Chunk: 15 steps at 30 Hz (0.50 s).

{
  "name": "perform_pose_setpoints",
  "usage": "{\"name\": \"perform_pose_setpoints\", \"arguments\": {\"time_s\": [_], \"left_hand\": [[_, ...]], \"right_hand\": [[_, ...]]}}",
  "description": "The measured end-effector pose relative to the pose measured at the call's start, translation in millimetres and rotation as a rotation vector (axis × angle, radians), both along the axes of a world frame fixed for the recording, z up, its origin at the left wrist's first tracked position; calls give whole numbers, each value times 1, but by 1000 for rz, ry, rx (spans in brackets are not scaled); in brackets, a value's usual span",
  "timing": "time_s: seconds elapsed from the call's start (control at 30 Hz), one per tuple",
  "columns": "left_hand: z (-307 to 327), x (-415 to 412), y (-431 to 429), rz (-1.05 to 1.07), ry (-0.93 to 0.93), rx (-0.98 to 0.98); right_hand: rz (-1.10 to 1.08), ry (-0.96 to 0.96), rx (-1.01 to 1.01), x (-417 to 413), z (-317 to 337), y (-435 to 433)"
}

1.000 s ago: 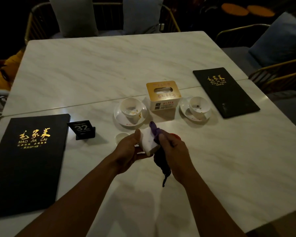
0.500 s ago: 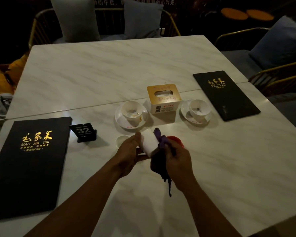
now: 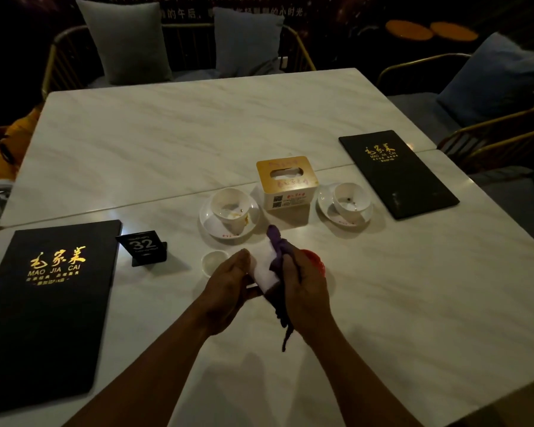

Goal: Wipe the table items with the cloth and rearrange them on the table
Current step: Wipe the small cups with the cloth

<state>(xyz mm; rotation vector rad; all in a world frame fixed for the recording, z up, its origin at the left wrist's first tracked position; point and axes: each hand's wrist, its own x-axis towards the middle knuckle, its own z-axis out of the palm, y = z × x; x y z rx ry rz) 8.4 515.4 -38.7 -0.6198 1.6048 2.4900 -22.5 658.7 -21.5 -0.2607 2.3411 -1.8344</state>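
Note:
Above the white marble table (image 3: 383, 303), my left hand (image 3: 228, 291) grips a small white block-shaped item (image 3: 264, 271). My right hand (image 3: 305, 291) holds a dark purple cloth (image 3: 278, 251) pressed against that item's right side; a tail of the cloth hangs down below the hand. A red object (image 3: 316, 260) is partly hidden behind my right hand. A small white dish (image 3: 213, 261) lies just left of my left hand.
Two white cups on saucers (image 3: 228, 211) (image 3: 346, 204) flank a tissue box (image 3: 285, 181). Black menus lie at the left (image 3: 43, 297) and far right (image 3: 395, 171). A black "32" table sign (image 3: 142, 246) stands by the left menu. Cushioned chairs ring the table.
The cloth in my right hand has shifted slightly along the white item. Both hands stay in about the same spot over the table.

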Motion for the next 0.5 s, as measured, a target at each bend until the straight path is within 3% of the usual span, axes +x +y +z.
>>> {"name": "perform_pose_setpoints", "arguments": {"time_s": [0.1, 0.2, 0.27, 0.5], "left_hand": [[-1, -2, -2, 8, 28, 45], [0, -5, -3, 64, 18, 106], [1, -8, 1, 118, -6, 101], [18, -17, 12, 161, -35, 79]], "right_hand": [[-42, -384, -150, -5, 2, 0], [-87, -588, -260, -3, 3, -1], [-64, -529, -273, 4, 1, -4], [-53, -41, -12, 9, -13, -14]]}}
